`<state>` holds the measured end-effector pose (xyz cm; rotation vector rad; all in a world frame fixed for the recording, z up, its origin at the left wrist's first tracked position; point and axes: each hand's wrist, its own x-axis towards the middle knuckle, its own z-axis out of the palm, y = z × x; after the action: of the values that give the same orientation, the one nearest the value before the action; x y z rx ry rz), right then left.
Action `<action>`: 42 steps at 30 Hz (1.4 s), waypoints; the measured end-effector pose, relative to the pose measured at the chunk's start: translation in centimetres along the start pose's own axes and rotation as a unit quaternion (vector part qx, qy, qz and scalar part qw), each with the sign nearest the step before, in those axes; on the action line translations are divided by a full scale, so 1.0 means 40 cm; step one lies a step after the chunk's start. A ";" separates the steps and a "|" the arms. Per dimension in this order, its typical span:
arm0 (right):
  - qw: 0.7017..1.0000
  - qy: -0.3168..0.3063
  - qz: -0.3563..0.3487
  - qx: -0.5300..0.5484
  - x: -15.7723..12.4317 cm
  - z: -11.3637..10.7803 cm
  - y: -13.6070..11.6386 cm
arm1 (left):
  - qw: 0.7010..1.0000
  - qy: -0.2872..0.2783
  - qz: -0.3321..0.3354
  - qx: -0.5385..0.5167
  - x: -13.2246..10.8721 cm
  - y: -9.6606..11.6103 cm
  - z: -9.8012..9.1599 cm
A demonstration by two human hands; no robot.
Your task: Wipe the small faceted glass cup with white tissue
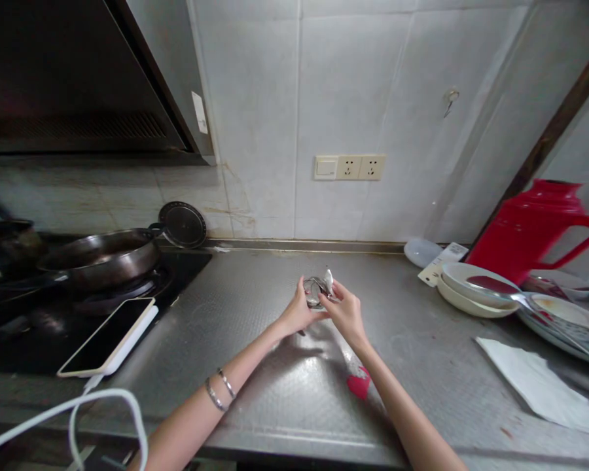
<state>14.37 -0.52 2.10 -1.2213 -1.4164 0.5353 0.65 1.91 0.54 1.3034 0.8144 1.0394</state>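
Both my hands meet above the middle of the steel counter point(255, 373). My left hand point(297, 313) and my right hand point(344, 313) are closed together on a small crinkled clear plastic wrapper point(318, 288), held a little above the surface. What is inside the wrapper is too small to make out. Two bracelets point(220, 390) circle my left wrist. A small red scrap point(359, 383) lies on the counter under my right forearm.
A phone point(108, 335) with a white cable point(103, 409) lies at the stove's edge, beside a dark pan point(101, 256). At right are stacked white plates point(474, 288), a spoon point(510, 297), a red thermos jug point(535, 229) and a white paper napkin point(540, 386). A wall socket point(349, 167) is behind.
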 end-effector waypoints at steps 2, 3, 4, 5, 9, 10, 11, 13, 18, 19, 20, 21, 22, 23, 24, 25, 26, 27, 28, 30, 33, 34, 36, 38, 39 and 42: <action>1.000 -0.006 -0.029 -0.011 -0.012 0.011 -0.007 | 0.998 0.034 0.006 0.048 -0.001 -0.012 0.011; 0.999 -0.008 -0.043 -0.018 -0.018 0.017 -0.009 | 0.996 0.051 0.008 0.076 0.000 -0.015 0.012; 0.998 -0.008 -0.056 -0.029 -0.023 0.023 -0.011 | 0.994 0.064 0.011 0.092 0.000 -0.017 0.010; 0.997 -0.006 -0.066 -0.042 -0.027 0.028 -0.013 | 0.992 0.075 0.017 0.102 0.000 -0.018 0.007; 0.997 -0.033 -0.070 -0.027 -0.030 0.031 -0.025 | 0.988 0.096 0.053 0.107 -0.003 -0.024 -0.013; 0.997 -0.047 -0.059 -0.003 -0.028 0.027 -0.028 | 0.988 0.095 0.059 0.110 -0.004 -0.024 -0.017; 0.997 -0.057 -0.046 0.020 -0.024 0.021 -0.032 | 0.987 0.091 0.063 0.118 -0.006 -0.024 -0.020; 0.997 -0.059 -0.025 0.038 -0.014 0.005 -0.036 | 0.985 0.070 0.073 0.141 -0.011 -0.019 -0.023; 0.999 0.029 -0.030 -0.032 0.015 -0.036 -0.028 | 0.983 0.008 0.129 0.129 -0.027 0.005 -0.023; 0.998 0.042 -0.035 -0.038 0.018 -0.042 -0.027 | 0.982 -0.003 0.136 0.130 -0.029 0.009 -0.024; 0.997 0.047 -0.042 -0.039 0.019 -0.047 -0.026 | 0.981 -0.018 0.139 0.136 -0.032 0.012 -0.024; 0.997 0.042 -0.050 -0.037 0.019 -0.049 -0.027 | 0.979 -0.033 0.138 0.143 -0.034 0.014 -0.025; 0.997 0.031 -0.058 -0.030 0.017 -0.050 -0.029 | 0.978 -0.050 0.135 0.151 -0.036 0.014 -0.026; 0.997 0.009 -0.068 -0.020 0.014 -0.049 -0.031 | 0.976 -0.065 0.133 0.157 -0.037 0.014 -0.026; 0.997 -0.017 -0.080 -0.012 0.010 -0.047 -0.035 | 0.975 -0.077 0.133 0.161 -0.038 0.013 -0.025; 0.995 -0.044 -0.092 -0.006 0.005 -0.044 -0.038 | 0.974 -0.084 0.133 0.164 -0.038 0.012 -0.025; 0.992 -0.067 -0.106 -0.003 0.000 -0.040 -0.041 | 0.973 -0.086 0.134 0.165 -0.038 0.010 -0.024; 0.989 -0.086 -0.121 -0.004 -0.005 -0.036 -0.044 | 0.973 -0.084 0.137 0.166 -0.037 0.009 -0.023; 0.985 -0.098 -0.139 -0.008 -0.010 -0.032 -0.046 | 0.973 -0.081 0.139 0.168 -0.035 0.007 -0.023; 0.978 -0.108 -0.179 -0.020 -0.017 -0.026 -0.048 | 0.971 -0.073 0.150 0.172 -0.029 0.003 -0.026; 0.962 -0.115 -0.247 -0.039 -0.024 -0.023 -0.052 | 0.968 -0.050 0.173 0.176 -0.016 -0.004 -0.039; 0.955 -0.117 -0.269 -0.043 -0.027 -0.023 -0.054 | 0.969 -0.040 0.171 0.174 -0.011 -0.006 -0.045; 0.943 -0.127 -0.303 -0.049 -0.033 -0.024 -0.059 | 0.975 -0.028 0.146 0.164 -0.002 -0.007 -0.058; 0.939 -0.138 -0.312 -0.048 -0.037 -0.026 -0.063 | 0.979 -0.029 0.125 0.155 0.003 -0.001 -0.069; 0.942 -0.130 -0.305 -0.044 -0.038 -0.026 -0.064 | 0.979 -0.029 0.129 0.157 0.002 0.003 -0.072; 0.970 -0.018 -0.242 -0.031 -0.031 -0.028 -0.061 | 0.967 -0.036 0.169 0.188 -0.008 0.022 -0.068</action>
<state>14.26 -2.82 3.95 -0.8699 -1.7010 0.1753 -2.10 2.58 1.04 1.8415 0.7730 1.1277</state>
